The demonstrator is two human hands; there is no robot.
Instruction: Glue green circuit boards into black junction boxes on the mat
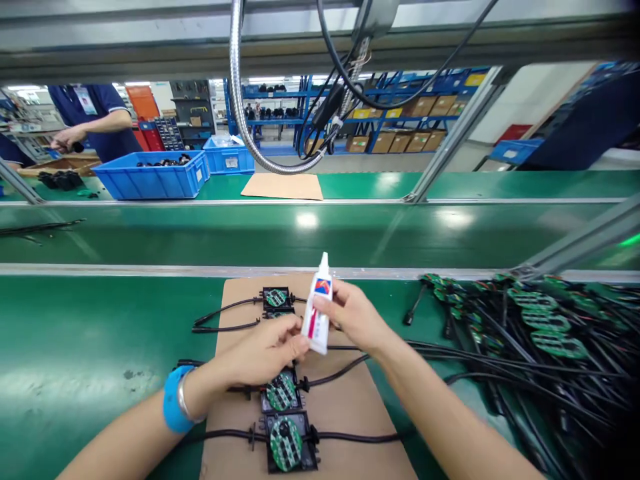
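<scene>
A white glue tube [319, 310] with a pointed nozzle is held upright above the cardboard sheet [360, 400]. My right hand [357, 317] grips it from the right, thumb across its printed front. At the tube's lower left edge, my left hand [273, 350] pinches the bottom end between thumb and fingers. Below my hands, several black housings with round green circuit boards lie in a column on the cardboard, the nearest circuit board [285, 445] at the front. Black cables [357, 437] run out from both sides of the housings. My left forearm hides part of the column.
A heap of cabled circuit boards [545, 320] lies to the right on the green bench. Blue bins [153, 177] stand beyond the conveyor [350, 233], near a person [97, 120]. A metal hose [240, 100] and dark cables hang overhead.
</scene>
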